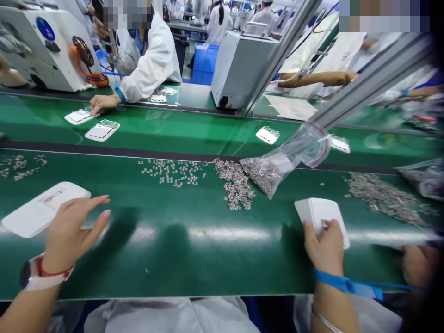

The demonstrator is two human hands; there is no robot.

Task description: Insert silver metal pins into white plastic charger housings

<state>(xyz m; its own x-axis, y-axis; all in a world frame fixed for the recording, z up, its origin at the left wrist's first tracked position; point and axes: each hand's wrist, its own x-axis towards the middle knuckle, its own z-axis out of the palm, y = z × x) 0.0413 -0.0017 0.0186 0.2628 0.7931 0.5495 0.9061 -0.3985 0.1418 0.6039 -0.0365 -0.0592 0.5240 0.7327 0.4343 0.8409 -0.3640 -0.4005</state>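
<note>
My left hand, with a watch and a red band at the wrist, is over the near end of a white plastic cover on the green bench. Its thumb and forefinger are stretched apart with nothing between them. At the right, my right hand grips a white plastic casing between thumb and fingers, tilted above the bench. A blue strap circles that wrist. The casing's underside is hidden. Between my hands lie scattered small metal clips and a denser pile of them.
A clear zip bag of metal parts lies beside the pile, with another heap farther right. Past a dark edge, a green belt carries white casings with circuit boards. A co-worker's hand touches one. A metal post slants across the right.
</note>
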